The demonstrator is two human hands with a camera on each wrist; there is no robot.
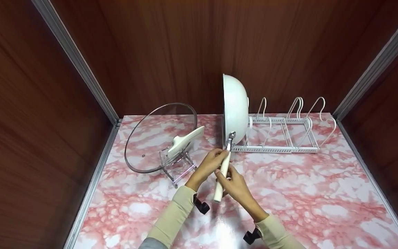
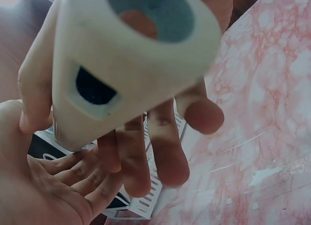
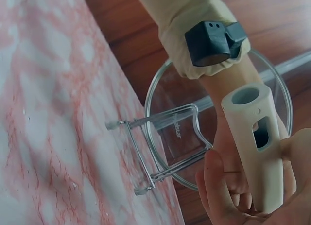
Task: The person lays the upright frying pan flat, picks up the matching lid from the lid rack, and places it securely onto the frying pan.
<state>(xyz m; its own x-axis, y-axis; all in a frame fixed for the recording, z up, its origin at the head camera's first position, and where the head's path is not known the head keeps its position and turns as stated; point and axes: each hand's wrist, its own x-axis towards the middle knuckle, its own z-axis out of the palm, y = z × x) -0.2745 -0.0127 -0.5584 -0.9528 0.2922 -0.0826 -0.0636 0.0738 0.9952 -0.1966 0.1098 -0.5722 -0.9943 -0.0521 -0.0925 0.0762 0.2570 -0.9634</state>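
A deep white frying pan (image 1: pixel 236 103) stands on its side, its pale handle (image 1: pixel 222 173) pointing toward me. Close to the pan body, my left hand (image 1: pixel 210 164) grips the handle from the left. My right hand (image 1: pixel 237 185) holds it lower down, thumb on one side and fingers beneath. In the left wrist view the hollow handle end (image 2: pixel 136 64) hides part of both hands. The right wrist view shows the handle (image 3: pixel 257 152) between the fingers, with a slot near its end. The pan's side rests at the left end of a white wire rack (image 1: pixel 271 149).
To the left, a glass lid (image 1: pixel 143 135) with a cream knob (image 1: pixel 185 141) leans upright in a small clear stand (image 1: pixel 181 169). Empty wire loops (image 1: pixel 313 107) rise from the rack's right part. Brown panels (image 1: pixel 185 52) enclose the marbled pink table (image 1: pixel 323 193).
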